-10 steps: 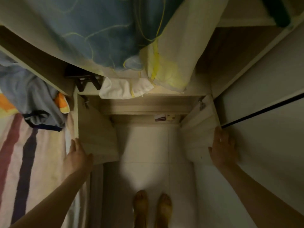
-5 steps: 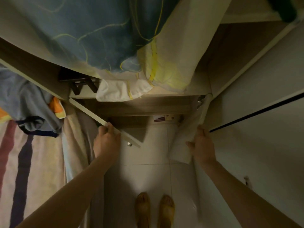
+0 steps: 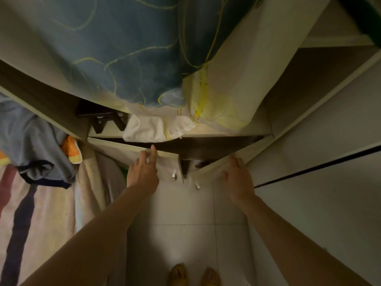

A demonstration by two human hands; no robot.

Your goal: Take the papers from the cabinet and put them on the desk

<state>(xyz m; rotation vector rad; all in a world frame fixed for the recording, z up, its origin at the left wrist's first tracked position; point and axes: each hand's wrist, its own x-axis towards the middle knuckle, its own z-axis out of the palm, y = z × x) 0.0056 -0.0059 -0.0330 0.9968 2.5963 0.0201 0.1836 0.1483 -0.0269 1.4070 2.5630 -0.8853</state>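
The left hand (image 3: 142,174) rests on the left cabinet door (image 3: 132,148), fingers (image 3: 153,152) extended over its top edge, not closed around anything. The right hand (image 3: 237,176) grips the top edge of the right cabinet door (image 3: 243,154), fingers curled over it. Both doors stand nearly shut, a narrow dark gap between them. Two small metal handles (image 3: 174,174) sit on the door faces near the gap. Something small shows in the gap; whether it is the papers cannot be told. Bedding (image 3: 132,48) hangs over the shelf above. Bare feet (image 3: 179,274) stand on the tiled floor (image 3: 185,223).
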